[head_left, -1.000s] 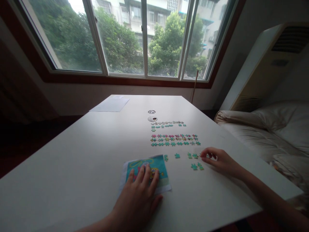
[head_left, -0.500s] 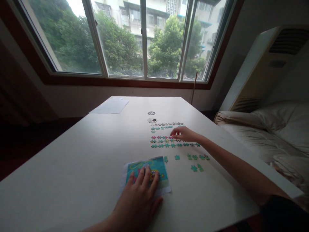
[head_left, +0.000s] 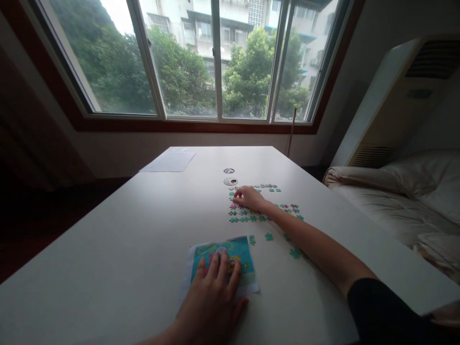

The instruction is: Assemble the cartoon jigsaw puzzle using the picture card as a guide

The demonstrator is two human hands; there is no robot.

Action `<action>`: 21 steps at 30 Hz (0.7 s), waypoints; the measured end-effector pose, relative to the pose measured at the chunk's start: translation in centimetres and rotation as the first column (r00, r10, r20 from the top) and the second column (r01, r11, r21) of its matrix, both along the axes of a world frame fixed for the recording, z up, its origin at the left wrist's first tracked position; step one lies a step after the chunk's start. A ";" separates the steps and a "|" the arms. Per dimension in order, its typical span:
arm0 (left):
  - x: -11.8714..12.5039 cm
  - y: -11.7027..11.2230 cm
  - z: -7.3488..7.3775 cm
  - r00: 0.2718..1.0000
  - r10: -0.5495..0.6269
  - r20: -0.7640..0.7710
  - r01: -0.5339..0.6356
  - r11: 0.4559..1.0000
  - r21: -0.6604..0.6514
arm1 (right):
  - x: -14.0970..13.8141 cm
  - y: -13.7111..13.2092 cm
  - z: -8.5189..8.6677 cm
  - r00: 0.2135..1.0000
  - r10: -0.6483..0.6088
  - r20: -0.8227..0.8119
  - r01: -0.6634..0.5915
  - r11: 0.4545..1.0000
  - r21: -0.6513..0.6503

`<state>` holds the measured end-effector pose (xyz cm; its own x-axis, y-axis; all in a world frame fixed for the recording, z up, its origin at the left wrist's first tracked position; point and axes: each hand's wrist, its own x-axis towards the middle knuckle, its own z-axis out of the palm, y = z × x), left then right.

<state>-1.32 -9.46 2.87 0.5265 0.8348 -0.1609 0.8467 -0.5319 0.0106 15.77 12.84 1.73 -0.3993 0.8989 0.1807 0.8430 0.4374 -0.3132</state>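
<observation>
Head view: the bare right hand (head_left: 248, 197), fingertips nearly together, hides some small green and pink jigsaw pieces (head_left: 244, 219) in rows on the white table (head_left: 125, 249); I cannot tell whether it grips one. The bare left hand (head_left: 212, 291), flat, gripping nothing, partly covers one blue printed sheet (head_left: 243, 247). Two round grey discs (head_left: 227, 182) lie beyond.

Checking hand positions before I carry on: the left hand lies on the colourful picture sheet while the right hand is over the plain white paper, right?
Not quite: the head view shows the right hand over the rows of puzzle pieces, not the plain white paper. The left hand does lie on the colourful picture sheet.
</observation>
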 end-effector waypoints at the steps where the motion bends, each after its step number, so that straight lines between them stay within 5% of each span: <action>1: 0.0 0.0 0.0 1.000 0.005 -0.001 -0.005 1.000 0.003 | -0.1 0.1 -0.1 1.000 -0.005 0.001 0.005 1.000 -0.002; 14: 0.0 0.0 0.5 1.000 0.004 -0.005 -0.004 1.000 -0.010 | -1.1 1.5 1.3 1.000 -0.019 0.022 0.023 0.973 -0.230; 21: -0.2 0.3 0.0 1.000 0.002 0.014 -0.002 1.000 -0.012 | 1.0 -2.6 2.8 0.992 0.060 -0.112 -0.076 0.987 -0.143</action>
